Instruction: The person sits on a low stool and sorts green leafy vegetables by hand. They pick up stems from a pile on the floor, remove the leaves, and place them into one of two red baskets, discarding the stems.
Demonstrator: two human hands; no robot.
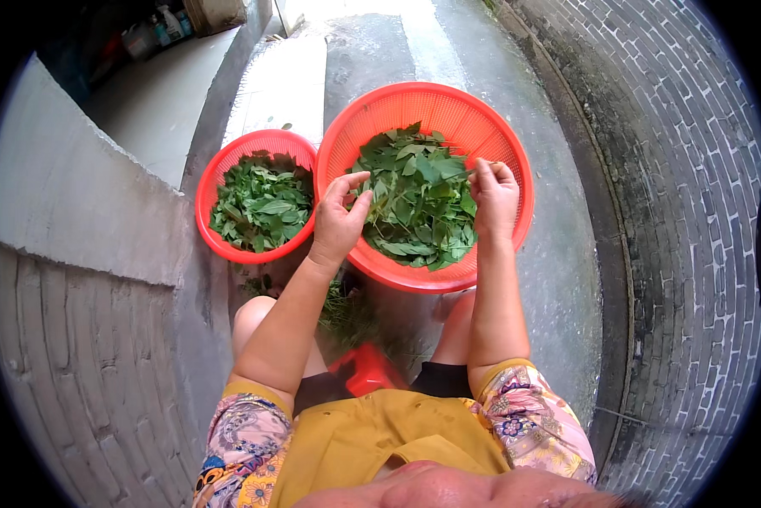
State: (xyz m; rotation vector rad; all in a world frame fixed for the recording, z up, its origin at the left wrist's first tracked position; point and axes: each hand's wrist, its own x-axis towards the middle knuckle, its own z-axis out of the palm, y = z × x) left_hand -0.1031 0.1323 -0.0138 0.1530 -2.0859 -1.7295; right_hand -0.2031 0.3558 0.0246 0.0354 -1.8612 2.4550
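A large red plastic colander basket (393, 95) in front of me holds a heap of green leaves with stems (418, 197). My right hand (496, 197) pinches the stem of a leafy sprig (441, 168) between thumb and fingers, over the basket's right side. Above the basket's left rim is my left hand (341, 219), its thumb and fingers apart with nothing visible between them. A smaller red basket (204, 216), against the large one on the left, contains picked green leaves (263, 203).
Between my legs, green stems (342, 311) lie low down, near a red plastic object (368, 371). A brick wall (685, 222) runs along the right, beside the concrete ground (564, 267). A low wall (88, 178) stands at left, with bottles (171, 24) in the space beyond.
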